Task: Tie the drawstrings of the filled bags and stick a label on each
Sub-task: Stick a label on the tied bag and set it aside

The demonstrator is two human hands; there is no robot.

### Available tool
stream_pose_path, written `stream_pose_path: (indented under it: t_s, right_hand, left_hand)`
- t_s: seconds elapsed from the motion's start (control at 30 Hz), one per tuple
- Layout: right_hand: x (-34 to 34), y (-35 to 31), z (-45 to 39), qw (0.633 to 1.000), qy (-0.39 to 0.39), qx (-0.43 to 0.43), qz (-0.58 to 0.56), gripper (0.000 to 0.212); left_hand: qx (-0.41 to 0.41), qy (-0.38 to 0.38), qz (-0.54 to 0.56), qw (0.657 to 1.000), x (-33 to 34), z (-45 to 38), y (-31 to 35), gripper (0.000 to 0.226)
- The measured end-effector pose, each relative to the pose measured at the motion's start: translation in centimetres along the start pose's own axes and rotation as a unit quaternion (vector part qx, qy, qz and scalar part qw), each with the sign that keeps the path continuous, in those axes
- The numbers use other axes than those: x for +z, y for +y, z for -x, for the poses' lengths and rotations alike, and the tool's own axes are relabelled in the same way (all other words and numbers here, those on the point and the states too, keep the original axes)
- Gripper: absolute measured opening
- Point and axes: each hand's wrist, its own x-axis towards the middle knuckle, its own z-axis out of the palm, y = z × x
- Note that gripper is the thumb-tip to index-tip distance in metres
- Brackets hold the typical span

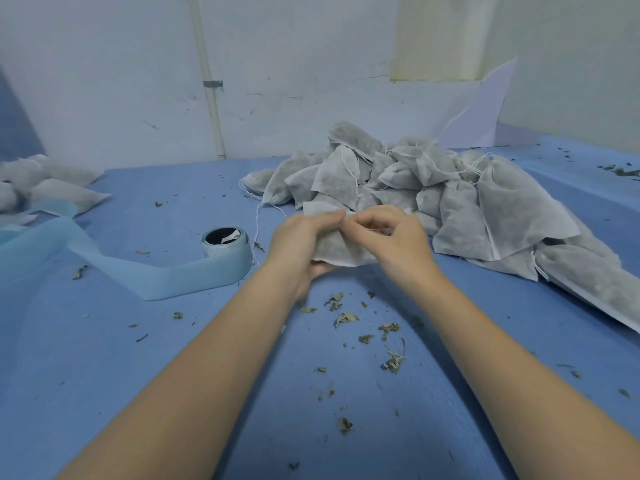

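- A filled bag (341,249) of pale non-woven cloth, dark dried leaf showing through it, is held between both hands just above the blue table cover (207,358).
- The left hand (298,244) wraps the bag's left side, fingers curled under and around it, thumb up near the gathered top edge.
- The right hand (388,237) has its fingers curled and pinches a thin white drawstring (377,230) at the bag's mouth; the string runs a short way toward the right from the fingertips.
- Beyond the right hand and spreading off to its right lies a heap of filled bags (450,199), their loose strings trailing over one another.
- Left of the left hand, near it, stands a roll of label tape (225,241) with a light blue backing strip (145,275) unrolled farther left across the cover.
- Well beyond that, far to the left, a few more filled bags (52,188) lie in a small group.
- Between the forearms and nearer the person, dried leaf crumbs (363,327) are scattered on the cover.
- Behind the heap a white sheet (481,112) leans against the wall (121,81).
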Motion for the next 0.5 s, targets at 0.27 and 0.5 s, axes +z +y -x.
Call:
stream_pose_path:
  t_s: [0.27, 0.5]
  right_hand:
    - [3.2, -1.1, -0.9, 1.000, 0.006, -0.016, -0.025, 0.010]
    - [8.0, -0.4, -1.2, 0.974, -0.184, 0.035, 0.128, 0.042]
  left_hand:
    - [0.077, 0.097, 0.004, 0.992, -3.5, 1.1, 2.2, 0.005]
    - [0.143, 0.264, -0.050, 0.953, -8.4, 0.8, 5.3, 0.017]
